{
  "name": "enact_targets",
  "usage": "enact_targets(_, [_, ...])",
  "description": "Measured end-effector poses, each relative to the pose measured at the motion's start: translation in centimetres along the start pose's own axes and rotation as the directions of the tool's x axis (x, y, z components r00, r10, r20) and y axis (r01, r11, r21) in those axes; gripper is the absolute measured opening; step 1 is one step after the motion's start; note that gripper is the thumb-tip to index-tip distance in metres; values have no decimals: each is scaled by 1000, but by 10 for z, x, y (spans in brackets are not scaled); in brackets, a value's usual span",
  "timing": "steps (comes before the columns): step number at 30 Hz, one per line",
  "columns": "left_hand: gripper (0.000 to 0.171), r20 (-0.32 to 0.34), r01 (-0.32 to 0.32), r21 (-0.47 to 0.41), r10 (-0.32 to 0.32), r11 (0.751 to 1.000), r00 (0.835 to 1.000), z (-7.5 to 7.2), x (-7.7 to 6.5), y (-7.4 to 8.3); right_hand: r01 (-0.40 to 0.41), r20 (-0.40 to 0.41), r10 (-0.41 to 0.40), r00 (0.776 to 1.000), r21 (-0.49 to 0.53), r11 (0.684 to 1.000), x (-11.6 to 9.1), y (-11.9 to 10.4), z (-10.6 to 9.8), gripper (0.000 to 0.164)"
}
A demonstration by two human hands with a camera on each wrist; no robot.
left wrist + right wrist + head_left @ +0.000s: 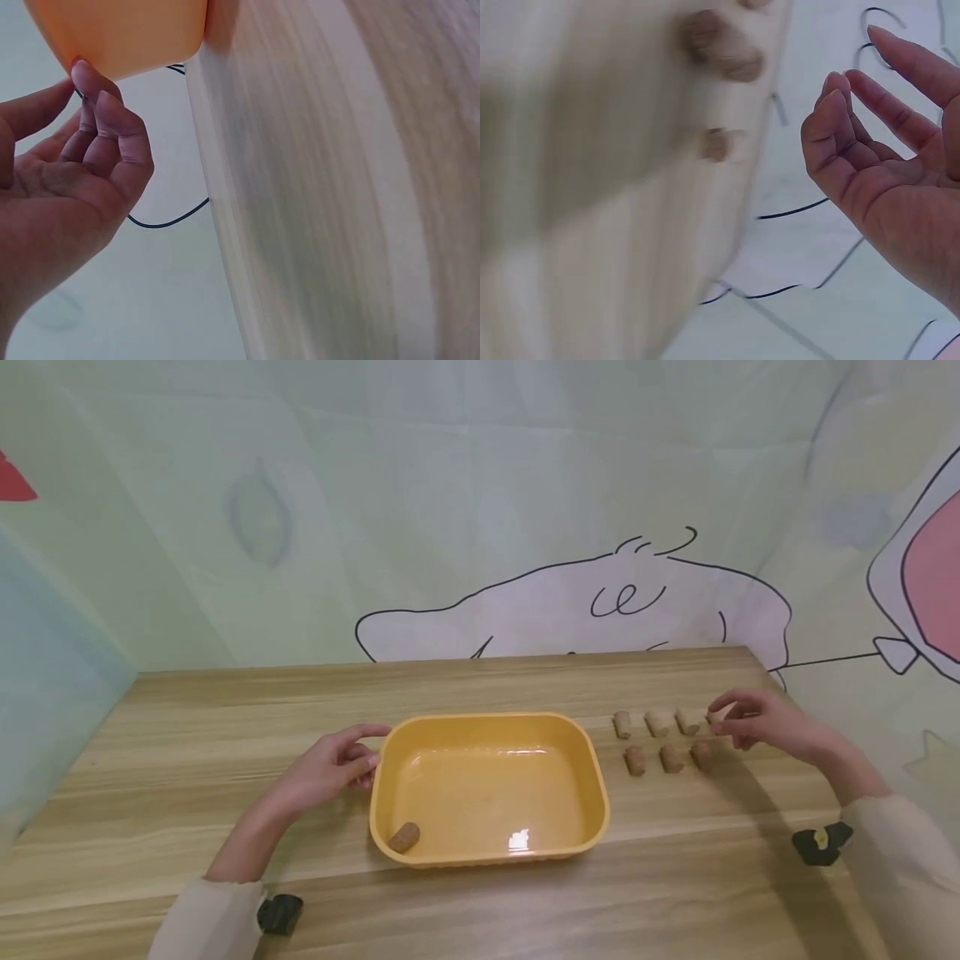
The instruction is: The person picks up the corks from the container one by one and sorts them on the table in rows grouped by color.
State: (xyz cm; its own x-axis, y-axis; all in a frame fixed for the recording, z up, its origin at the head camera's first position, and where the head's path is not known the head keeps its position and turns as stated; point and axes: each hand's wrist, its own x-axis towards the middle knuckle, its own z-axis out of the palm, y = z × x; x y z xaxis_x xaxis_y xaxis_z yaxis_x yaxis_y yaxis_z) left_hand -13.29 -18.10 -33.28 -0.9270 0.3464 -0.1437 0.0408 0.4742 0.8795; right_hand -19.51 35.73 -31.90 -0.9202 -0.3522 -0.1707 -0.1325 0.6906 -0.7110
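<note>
A yellow plastic basin stands on the wooden table, with one brown cork stopper lying in its near left corner. At the basin's left rim, my left hand holds the edge with thumb and fingertips. The left wrist view shows that hand meeting the basin's outer wall. My right hand hovers at the right end of the back row, beside a pale cork stopper. In the right wrist view its fingers are bent with nothing between them, apart from the blurred stoppers.
Right of the basin stand two rows of cork stoppers: pale ones behind, browner ones in front. The wooden tabletop ends at a cloth backdrop printed with cartoon drawings. Each sleeve carries a black wrist device.
</note>
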Motion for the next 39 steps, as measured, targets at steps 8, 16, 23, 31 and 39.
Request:
enact_targets(8, [40, 4, -4, -9, 4, 1000, 1000, 0, 0, 0, 59, -20, -61, 998, -97, 994, 19, -57, -10, 41])
enact_targets(16, [40, 1, -3, -5, 3, 1000, 1000, 0, 0, -1, 156, 19, -155, 988, -72, 985, 57, -119, 14, 35])
enact_targets(23, [41, 8, -27, -18, 27, 999, 1000, 0, 0, 0, 252, 114, -253, 961, 23, 967, 85, -164, 56, 28])
enact_targets(31, [40, 2, -9, -9, 9, 1000, 1000, 0, 0, 0, 299, 313, -318, 895, 106, 948, 104, -202, 119, 28])
enact_targets(39, [40, -1, -10, 8, 10, 1000, 1000, 0, 1, -1, 433, 513, -413, 753, 88, 897, 116, -221, 178, 29])
